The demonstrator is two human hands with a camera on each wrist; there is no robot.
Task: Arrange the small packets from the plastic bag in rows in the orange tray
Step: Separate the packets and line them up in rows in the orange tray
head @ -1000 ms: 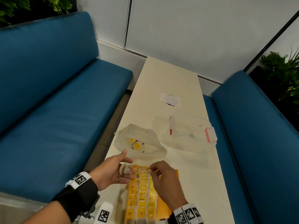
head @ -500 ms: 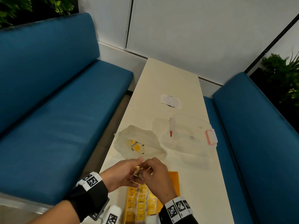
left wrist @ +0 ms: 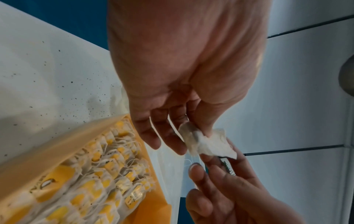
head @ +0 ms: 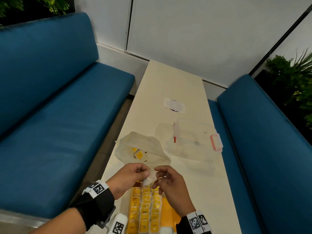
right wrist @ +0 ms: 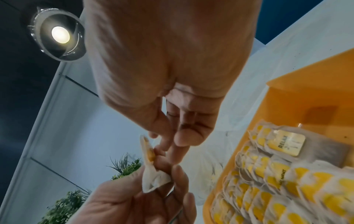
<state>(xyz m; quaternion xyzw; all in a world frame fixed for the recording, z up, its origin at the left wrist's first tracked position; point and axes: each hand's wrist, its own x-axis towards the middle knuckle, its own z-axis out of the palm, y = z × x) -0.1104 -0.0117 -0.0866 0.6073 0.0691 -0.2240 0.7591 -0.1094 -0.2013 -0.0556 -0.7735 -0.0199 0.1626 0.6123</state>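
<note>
A small white packet (head: pixel 150 176) with a yellow tag (right wrist: pixel 150 153) is held between both hands, just above the far end of the orange tray (head: pixel 170 214). My left hand (head: pixel 144 172) pinches the packet (left wrist: pixel 208 144) between thumb and fingers. My right hand (head: pixel 157 173) pinches its tag side (right wrist: pixel 155 177). Three rows of yellow-tagged packets (head: pixel 146 211) fill the tray's left part. The translucent plastic bag (head: pixel 143 146) lies just beyond the hands, with a few packets (head: pixel 139 155) inside.
A clear plastic box (head: pixel 194 144) with a pink latch and a red-tipped pen (head: pixel 175 134) stands to the right of the bag. A white paper patch (head: pixel 173 105) lies farther up the narrow table. Blue benches flank both sides.
My left hand held the packet alone while the right was at the tray's rows. The right hand then joined it, and both now hold the packet a little higher.
</note>
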